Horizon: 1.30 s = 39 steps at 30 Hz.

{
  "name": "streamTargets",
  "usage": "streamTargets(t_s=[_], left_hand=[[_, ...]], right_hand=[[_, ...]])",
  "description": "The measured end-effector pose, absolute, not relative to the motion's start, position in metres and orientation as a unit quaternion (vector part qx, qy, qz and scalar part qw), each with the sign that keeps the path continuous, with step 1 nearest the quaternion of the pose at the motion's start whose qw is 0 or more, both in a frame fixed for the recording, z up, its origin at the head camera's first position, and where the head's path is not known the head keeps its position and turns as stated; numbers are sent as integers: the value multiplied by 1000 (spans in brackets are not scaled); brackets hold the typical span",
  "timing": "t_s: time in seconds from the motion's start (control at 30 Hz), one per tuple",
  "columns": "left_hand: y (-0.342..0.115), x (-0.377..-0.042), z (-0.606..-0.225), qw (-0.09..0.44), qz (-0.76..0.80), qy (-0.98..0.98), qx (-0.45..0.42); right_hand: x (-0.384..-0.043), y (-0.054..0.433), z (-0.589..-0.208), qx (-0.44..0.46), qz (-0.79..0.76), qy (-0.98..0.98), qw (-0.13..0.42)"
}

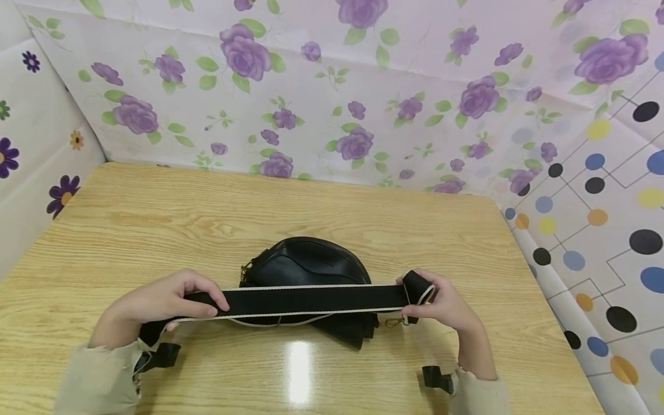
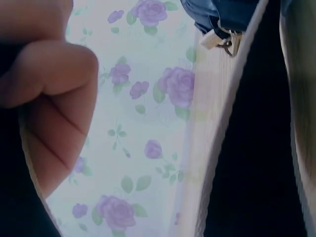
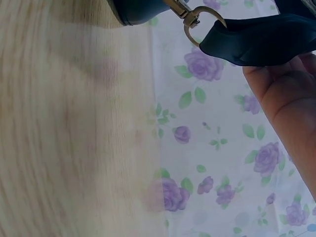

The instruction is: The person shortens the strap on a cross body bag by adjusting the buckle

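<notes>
A black bag [image 1: 311, 259] lies on the wooden table, partly covered by its wide black strap [image 1: 316, 300] with white edging. My left hand [image 1: 178, 297] grips the strap at its left, fingers and thumb closed round the band. At the other side my right hand [image 1: 436, 300] pinches the strap near its end, where it folds over in a loop. Between the hands the band runs straight and flat. In the right wrist view a gold ring clasp [image 3: 192, 19] joins the bag to the strap's dark end piece [image 3: 256, 42]. Another metal clasp [image 2: 229, 42] shows at the bag's other side.
The table [image 1: 233, 207] has a light wood grain and reflects a bright spot near its front. A floral sheet [image 1: 311, 92] hangs behind it, with a dotted sheet [image 1: 596, 230] on the right. Dark bands hang from both wrists near the beige sleeves [image 1: 98, 380].
</notes>
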<state>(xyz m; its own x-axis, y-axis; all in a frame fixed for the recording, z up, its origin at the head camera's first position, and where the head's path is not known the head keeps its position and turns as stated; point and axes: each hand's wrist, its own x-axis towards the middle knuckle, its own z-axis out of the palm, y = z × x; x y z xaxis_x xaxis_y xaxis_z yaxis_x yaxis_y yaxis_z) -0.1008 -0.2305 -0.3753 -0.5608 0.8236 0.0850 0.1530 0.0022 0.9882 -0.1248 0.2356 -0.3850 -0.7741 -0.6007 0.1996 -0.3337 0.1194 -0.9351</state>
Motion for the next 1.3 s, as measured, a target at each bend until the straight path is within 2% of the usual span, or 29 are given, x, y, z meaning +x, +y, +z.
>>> streamTargets(t_s=[0.47,1.2,1.3], left_hand=[[-252,-100,-381,295,604,636,380],[-272,-97,-389,294,604,635,380],[-269,-97,-389,276,582,657,392]], right_hand=[[-126,239,-386,-307,-545,775,92],[-124,241,-386,-302,-590,737,129],[-124,240,-386,-307,-593,733,128]])
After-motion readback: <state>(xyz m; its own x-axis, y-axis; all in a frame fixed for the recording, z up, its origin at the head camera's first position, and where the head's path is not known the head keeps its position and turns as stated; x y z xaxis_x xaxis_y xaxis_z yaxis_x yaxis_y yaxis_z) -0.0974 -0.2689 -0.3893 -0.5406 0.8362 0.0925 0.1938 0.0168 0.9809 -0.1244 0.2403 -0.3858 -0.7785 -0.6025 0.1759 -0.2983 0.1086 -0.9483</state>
